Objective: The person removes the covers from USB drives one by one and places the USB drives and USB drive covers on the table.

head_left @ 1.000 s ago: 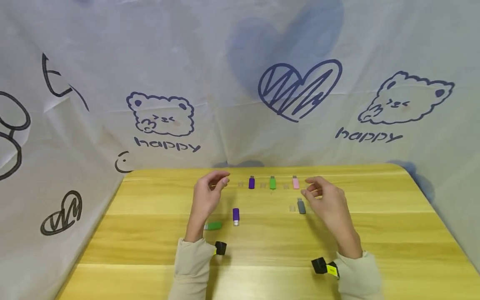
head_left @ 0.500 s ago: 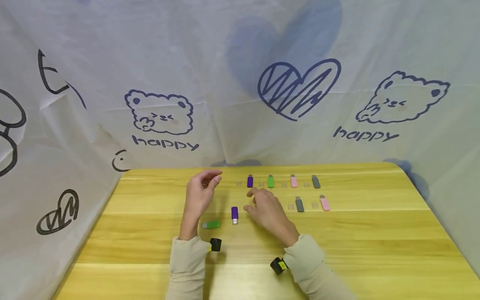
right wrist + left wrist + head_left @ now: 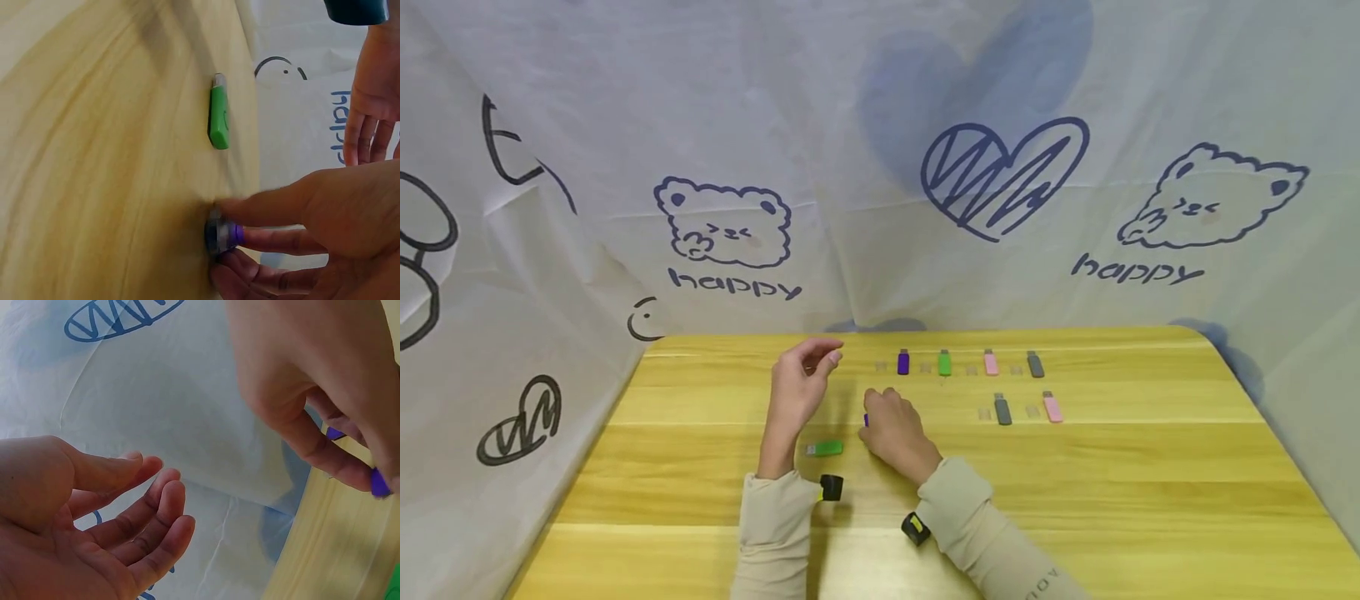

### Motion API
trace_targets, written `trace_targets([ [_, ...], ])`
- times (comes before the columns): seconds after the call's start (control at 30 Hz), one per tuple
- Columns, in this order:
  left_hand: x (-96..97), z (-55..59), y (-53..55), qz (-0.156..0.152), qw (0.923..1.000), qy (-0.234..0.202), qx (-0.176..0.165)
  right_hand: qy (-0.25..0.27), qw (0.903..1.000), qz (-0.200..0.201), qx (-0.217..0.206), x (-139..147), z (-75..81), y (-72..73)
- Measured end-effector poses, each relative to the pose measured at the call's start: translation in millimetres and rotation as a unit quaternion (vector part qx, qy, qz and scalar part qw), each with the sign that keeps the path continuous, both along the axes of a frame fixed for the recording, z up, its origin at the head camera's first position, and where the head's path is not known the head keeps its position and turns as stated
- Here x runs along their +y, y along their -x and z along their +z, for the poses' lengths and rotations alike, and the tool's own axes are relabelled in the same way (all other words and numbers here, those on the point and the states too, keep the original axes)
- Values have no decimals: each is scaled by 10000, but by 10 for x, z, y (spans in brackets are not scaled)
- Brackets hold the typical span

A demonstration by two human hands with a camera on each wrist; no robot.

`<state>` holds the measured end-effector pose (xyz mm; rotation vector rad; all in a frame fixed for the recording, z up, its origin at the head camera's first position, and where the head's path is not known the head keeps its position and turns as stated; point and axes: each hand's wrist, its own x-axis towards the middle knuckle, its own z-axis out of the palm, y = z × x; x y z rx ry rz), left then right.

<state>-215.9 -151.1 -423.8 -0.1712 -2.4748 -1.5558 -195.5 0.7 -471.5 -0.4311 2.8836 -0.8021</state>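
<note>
My right hand (image 3: pixel 895 433) is low over the table, and its thumb and fingers pinch a purple USB flash drive (image 3: pixel 237 234). Most of that drive is hidden by the fingers in the head view; its purple end (image 3: pixel 379 483) shows at the fingertips in the left wrist view. Just in front of the left forearm lies a green USB flash drive (image 3: pixel 825 448), flat on the wood. My left hand (image 3: pixel 801 379) hovers above the table with loosely curved fingers and holds nothing.
Along the back stand in a row a purple drive (image 3: pixel 903 362), a green one (image 3: pixel 944 363), a pink one (image 3: pixel 991 363) and a grey one (image 3: pixel 1035 364), with small clear caps between. Nearer lie a grey drive (image 3: pixel 1003 410) and a pink drive (image 3: pixel 1052 407). A printed cloth hangs behind.
From the right, beside the back row, my right hand has moved left to the near purple flash drive and taken hold of it. My left hand has shifted slightly left.
</note>
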Motion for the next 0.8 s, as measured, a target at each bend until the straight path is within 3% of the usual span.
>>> trace_targets([
  [0.17,3,9,-4,-11,10000,-17,-7,114,9999,-17,-58,26,20,5],
  [0.4,45,1,-19,-20,10000,25,-51,1140,9923,-423,-251,313,134,-57],
  [0.63,197,6,-44,-394,9992,25,-60,2432,9673,-712,-64,746,254,-170],
  [0.8,319,-13,-65,-698,9975,94,-71,3007,9508,-739,24,1001,293,-230],
])
